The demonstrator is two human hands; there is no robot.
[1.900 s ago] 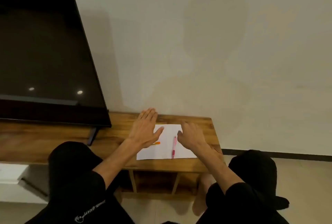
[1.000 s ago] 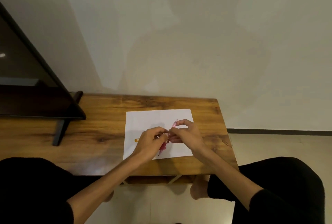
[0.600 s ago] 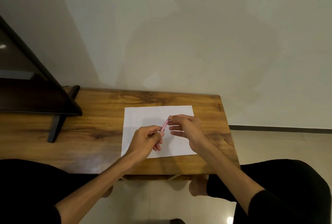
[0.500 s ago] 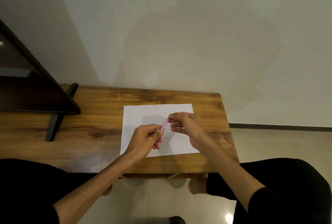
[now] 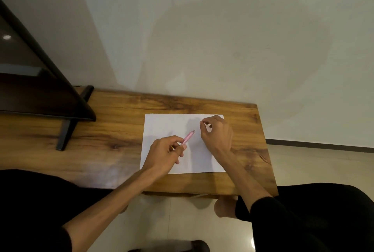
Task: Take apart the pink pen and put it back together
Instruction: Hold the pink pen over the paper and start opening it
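My left hand (image 5: pixel 165 152) grips the pink pen (image 5: pixel 188 137) by its lower end, above the white sheet of paper (image 5: pixel 162 126). The pen points up and to the right, with a small grey end showing at its top. My right hand (image 5: pixel 217 133) is a short way to the right of that end, apart from the pen, near the sheet's far right corner. Its thumb and forefinger are pinched together; whether a small pen part sits between them is too small to tell. A sliver of yellow-orange shows under my left fingers.
The sheet lies on a wooden table (image 5: pixel 113 138) against a pale wall. A dark TV (image 5: pixel 30 82) on a black stand (image 5: pixel 66 130) fills the table's left side. My knees in black clothing are below the table's front edge; tiled floor lies beneath.
Half a second ago both hands met at the pen's upper end. My right hand has since pulled away up and to the right, leaving the pen in my left hand alone.
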